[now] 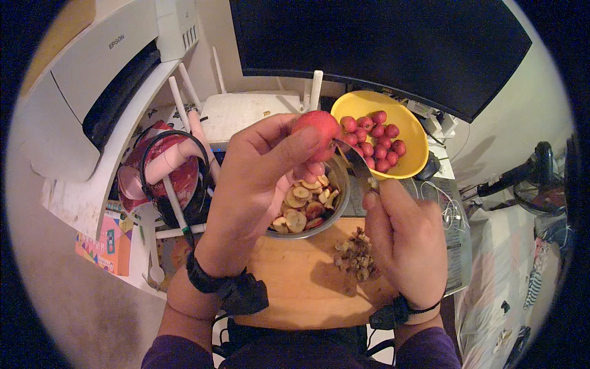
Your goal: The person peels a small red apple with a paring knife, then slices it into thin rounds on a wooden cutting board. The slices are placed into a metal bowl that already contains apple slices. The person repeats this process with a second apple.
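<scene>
Between its thumb and fingers, my left hand (262,180) holds up a small red fruit (318,131). My right hand (405,235) grips a small metal knife (357,163), its tip at the side of the fruit. Below the left hand is a metal bowl (341,217) with pale fruit slices (297,207), partly hidden by that hand. A pile of brown and pale scraps (359,256) lies on the wooden board (295,286), beside the right hand. Several whole red fruits (380,150) sit in a yellow bowl (417,133) behind the knife.
A dark monitor (378,46) stands at the back, near a white router (251,113). At the left are an Epson printer (115,60) on a white shelf, a pink device with a black cable loop, and a white plastic spoon (156,272). White earphones (449,207) lie at the right.
</scene>
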Motion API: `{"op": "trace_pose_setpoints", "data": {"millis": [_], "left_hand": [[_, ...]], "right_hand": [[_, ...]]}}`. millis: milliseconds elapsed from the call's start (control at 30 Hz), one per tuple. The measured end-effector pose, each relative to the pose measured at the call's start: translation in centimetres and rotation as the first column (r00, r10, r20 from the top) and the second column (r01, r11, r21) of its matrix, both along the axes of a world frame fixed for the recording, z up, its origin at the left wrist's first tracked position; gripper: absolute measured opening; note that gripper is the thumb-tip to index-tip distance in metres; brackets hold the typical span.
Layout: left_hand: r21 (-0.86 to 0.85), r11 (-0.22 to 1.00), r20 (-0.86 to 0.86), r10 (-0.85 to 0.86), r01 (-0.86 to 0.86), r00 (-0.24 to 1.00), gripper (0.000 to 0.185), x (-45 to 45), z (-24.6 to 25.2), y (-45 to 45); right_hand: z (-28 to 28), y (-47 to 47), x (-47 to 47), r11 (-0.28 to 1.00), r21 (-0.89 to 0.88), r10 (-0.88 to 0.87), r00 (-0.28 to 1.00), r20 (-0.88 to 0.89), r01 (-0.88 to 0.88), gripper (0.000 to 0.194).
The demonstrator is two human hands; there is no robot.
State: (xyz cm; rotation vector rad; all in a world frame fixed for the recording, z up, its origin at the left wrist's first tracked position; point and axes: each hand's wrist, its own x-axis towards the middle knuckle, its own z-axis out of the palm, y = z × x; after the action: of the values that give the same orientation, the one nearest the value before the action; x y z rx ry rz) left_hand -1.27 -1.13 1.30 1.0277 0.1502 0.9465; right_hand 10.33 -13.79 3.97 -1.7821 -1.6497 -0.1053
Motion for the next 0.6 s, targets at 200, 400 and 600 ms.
{"op": "trace_pose_setpoints", "data": {"millis": [200, 400, 600], "left_hand": [[0.017, 1.0, -0.041, -0.007, 0.008, 0.999, 0.035, 0.2, -0.1, 0.1], [0.084, 0.994, 0.009, -0.066, 0.065, 0.998, 0.041, -0.1, -0.3, 0.4], [0.143, 0.982, 0.034, -0.134, 0.128, 0.99, 0.05, -0.2, -0.4, 0.8]], "right_hand": [[-0.2, -0.1, 0.6, 0.997, -0.022, 0.076, 0.997, -0.017, -0.076, 0.016], [0.0, 0.2, 1.8, 0.957, -0.081, 0.24, 0.918, -0.317, -0.278, 0.025], [1.0, -0.3, 1.8, 0.907, -0.198, 0.119, 0.677, -0.726, -0.371, 0.026]]}}
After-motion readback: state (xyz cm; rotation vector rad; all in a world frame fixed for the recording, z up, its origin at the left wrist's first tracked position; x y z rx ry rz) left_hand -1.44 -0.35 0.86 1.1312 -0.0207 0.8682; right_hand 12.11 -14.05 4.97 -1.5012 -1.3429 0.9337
